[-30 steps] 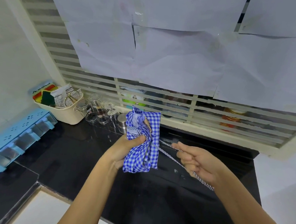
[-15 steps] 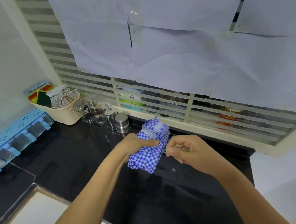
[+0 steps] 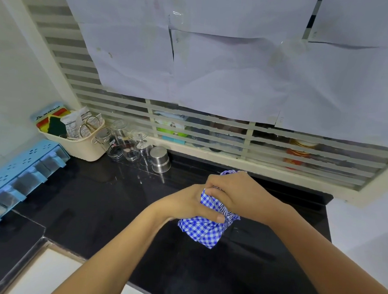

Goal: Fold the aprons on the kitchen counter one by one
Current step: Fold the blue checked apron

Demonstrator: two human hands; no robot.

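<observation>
Black glossy worktop (image 3: 91, 200), seen from above. Far left corner: cream plastic basket (image 3: 85, 151) holding printed packets (image 3: 74, 122), scissors (image 3: 90, 125) with handles up, and a dark green sponge (image 3: 56, 126). Just right of the basket: a cluster of clear glasses (image 3: 122, 144), with an upturned steel cup (image 3: 160, 160) beside them. Left edge: pale blue plastic rack (image 3: 18, 173) with a row of clear compartments, set against the white wall. Rear: slatted window (image 3: 211, 134), its upper part covered by overlapping white paper sheets (image 3: 215, 62). Behind the slats, blurred containers, among them a red jar (image 3: 299, 155) with a gold lid.
</observation>
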